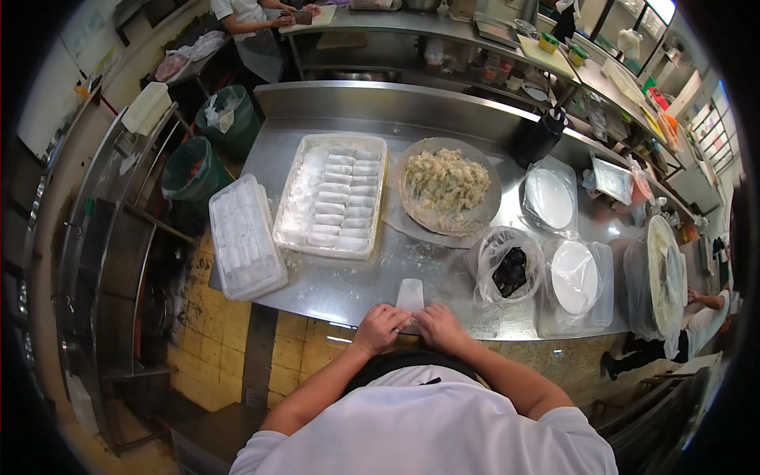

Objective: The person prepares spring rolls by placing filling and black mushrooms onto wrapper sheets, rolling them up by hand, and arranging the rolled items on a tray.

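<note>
A thin white dough wrapper (410, 294) lies on the steel table at its front edge. My left hand (381, 328) pinches its near left side, with the fingers curled. At its near right side, my right hand (442, 327) is closed in the same way. Whatever lies under my fingertips is hidden. Beyond, a white tray (281, 214) holds rows of floury white rolls (340, 190). Beside it stands a round platter (492, 207) heaped with a pale, chunky filling (445, 180).
A lidded plastic box (247, 237) is at the left. To my right are a clear bag (511, 269) with dark contents and plastic-covered white discs (575, 277). A black container (541, 136) stands behind. One person (249, 28) works at the back counter, another (704, 321) is far right.
</note>
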### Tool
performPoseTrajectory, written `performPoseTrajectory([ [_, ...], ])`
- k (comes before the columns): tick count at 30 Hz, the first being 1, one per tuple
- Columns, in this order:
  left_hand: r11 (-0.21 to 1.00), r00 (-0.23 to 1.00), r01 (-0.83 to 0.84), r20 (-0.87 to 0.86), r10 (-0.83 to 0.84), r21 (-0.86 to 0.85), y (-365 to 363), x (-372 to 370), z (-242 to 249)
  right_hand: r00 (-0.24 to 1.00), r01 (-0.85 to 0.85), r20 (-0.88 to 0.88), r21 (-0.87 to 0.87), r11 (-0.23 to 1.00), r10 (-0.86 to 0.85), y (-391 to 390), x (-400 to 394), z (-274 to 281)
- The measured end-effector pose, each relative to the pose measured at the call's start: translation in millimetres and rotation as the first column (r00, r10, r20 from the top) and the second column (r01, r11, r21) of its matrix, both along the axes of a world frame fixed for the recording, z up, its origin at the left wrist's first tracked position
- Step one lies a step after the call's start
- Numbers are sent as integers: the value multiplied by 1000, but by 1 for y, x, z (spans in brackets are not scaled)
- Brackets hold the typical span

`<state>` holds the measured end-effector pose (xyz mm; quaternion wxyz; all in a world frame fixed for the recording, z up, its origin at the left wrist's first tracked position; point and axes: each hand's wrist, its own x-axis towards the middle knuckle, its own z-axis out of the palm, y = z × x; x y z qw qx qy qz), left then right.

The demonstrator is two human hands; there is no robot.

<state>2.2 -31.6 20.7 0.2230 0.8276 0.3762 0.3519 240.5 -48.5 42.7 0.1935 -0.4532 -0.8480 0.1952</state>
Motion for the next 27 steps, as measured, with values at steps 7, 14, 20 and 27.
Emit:
performPoseTrajectory([
  [7,981,986,-119,-130,99,-151,17,12,-4,987,149,50,37,988,-151,16,-15,-5],
  [14,962,973,-143,-212,93,-231,26,15,7,973,-78,229,223,972,25,16,-10,-3],
  [20,997,987,40,-154,-49,-63,22,-3,23,953,-92,300,174,980,36,25,-11,-6],
  [27,996,994,-2,-107,-8,-91,34,-3,-2,995,10,97,84,996,-18,27,-5,-11],
])
